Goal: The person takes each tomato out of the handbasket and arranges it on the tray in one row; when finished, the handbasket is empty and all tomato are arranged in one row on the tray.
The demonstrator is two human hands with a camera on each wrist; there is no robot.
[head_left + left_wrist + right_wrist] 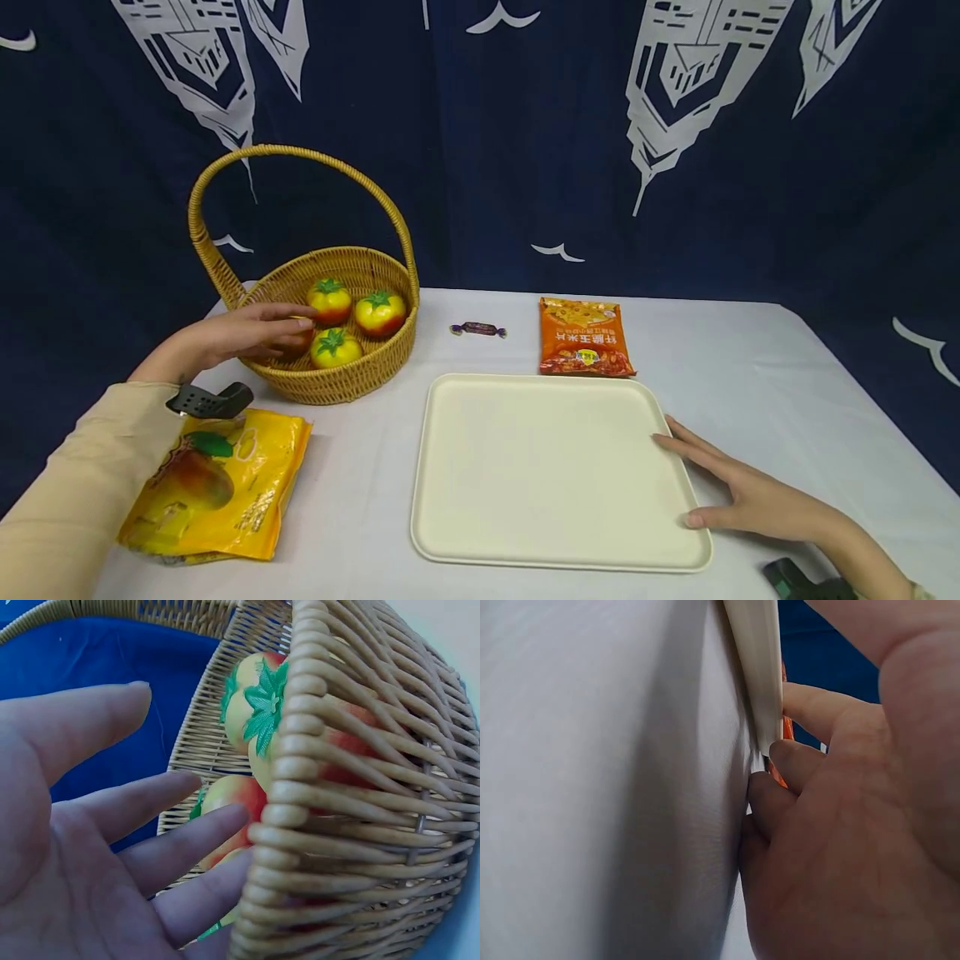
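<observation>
Tomatoes [336, 348] sit in the wicker basket [352, 386], mango pouch [225, 492] before it. Right of both lies the tray [551, 475], corn-chip packet [585, 337] behind.

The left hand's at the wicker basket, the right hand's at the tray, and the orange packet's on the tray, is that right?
Not quite: the orange packet lies on the white cloth beyond the tray, as the head view shows. The left hand and right hand are as you said.

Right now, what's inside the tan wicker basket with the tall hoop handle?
Inside the basket I see three round red-and-yellow fruits with green leafy tops, plus a fourth fruit partly covered by the person's left hand. Anything underneath them is hidden.
</observation>
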